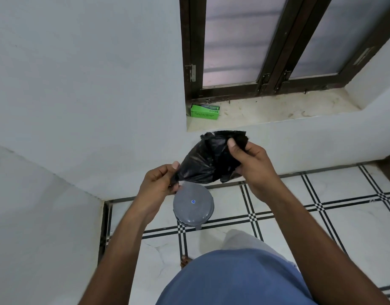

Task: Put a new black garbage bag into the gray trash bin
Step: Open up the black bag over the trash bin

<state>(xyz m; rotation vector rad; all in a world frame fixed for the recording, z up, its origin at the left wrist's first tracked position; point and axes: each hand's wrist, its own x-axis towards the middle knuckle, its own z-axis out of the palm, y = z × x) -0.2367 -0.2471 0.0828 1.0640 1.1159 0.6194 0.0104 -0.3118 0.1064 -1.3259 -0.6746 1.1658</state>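
Both hands hold the black garbage bag (203, 160) in mid-air, above the floor and in front of the wall below the window sill. Left hand (159, 181) pinches the bag's gathered, narrow end between thumb and curled fingers, at the bag's 8 o'clock corner. Right hand (253, 164) grips the bag's other side at about 3 o'clock, thumb laid over the plastic near the top edge, fingers tucked behind it. Bag is crumpled and partly unfolded, stretched slantwise between the two hands, its upper edge ragged and flat. Gray trash bin (193, 205) stands on the floor directly below the bag, at 6 o'clock from it, just beside the left hand in the view; its round gray lid is shut, with a small blue mark at centre. Bin sits near the wall, on white floor tiles (299, 216) crossed with black lines. Green box (204, 111) lies on the window sill (277, 106) at 12 o'clock from the bag, against the sill's left corner, under the dark-framed window (266, 51). The person's blue shirt (233, 280) fills the lower edge of the view at 6 o'clock.
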